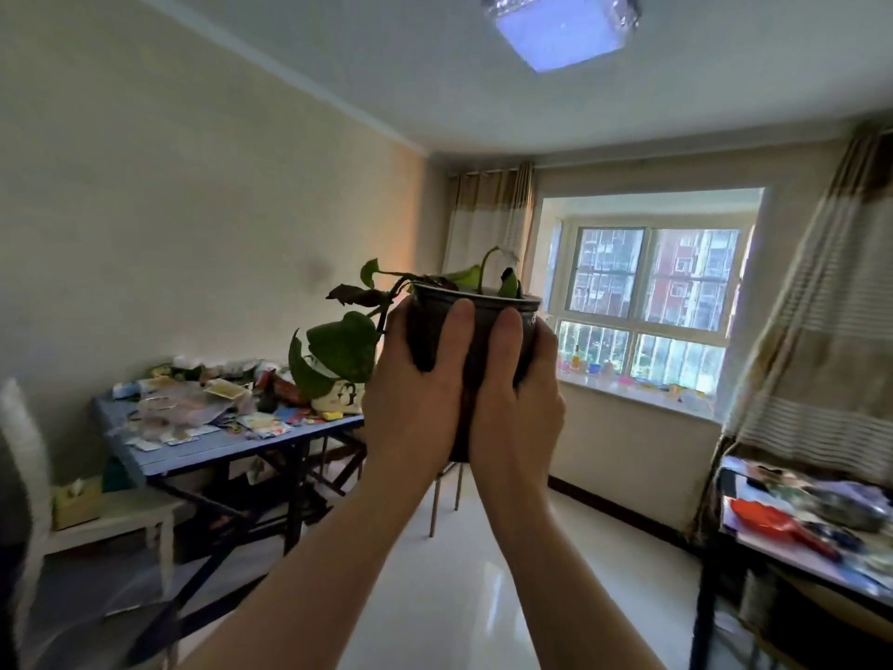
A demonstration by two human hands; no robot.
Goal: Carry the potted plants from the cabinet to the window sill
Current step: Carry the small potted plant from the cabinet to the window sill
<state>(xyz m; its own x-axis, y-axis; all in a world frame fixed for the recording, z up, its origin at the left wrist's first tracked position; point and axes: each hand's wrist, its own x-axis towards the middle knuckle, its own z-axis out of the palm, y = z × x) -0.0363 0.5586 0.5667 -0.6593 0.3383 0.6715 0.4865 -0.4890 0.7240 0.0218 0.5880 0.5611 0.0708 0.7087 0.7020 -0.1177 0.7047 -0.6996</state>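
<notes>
A dark potted plant [478, 326] with green trailing leaves is held up at chest height in the middle of the view. My left hand [415, 394] wraps the pot's left side and my right hand [517, 403] wraps its right side, thumbs on the near face. The pot stands upright. The window sill [633, 396] lies ahead to the right, under a bright window, with several small colourful items on it. The cabinet is out of view.
A blue folding table [232, 444] cluttered with papers and a white figurine pot stands at left. A white chair [87, 515] with a tissue box is nearer left. A dark desk [802, 544] with clutter and a curtain are at right. Glossy floor runs toward the window.
</notes>
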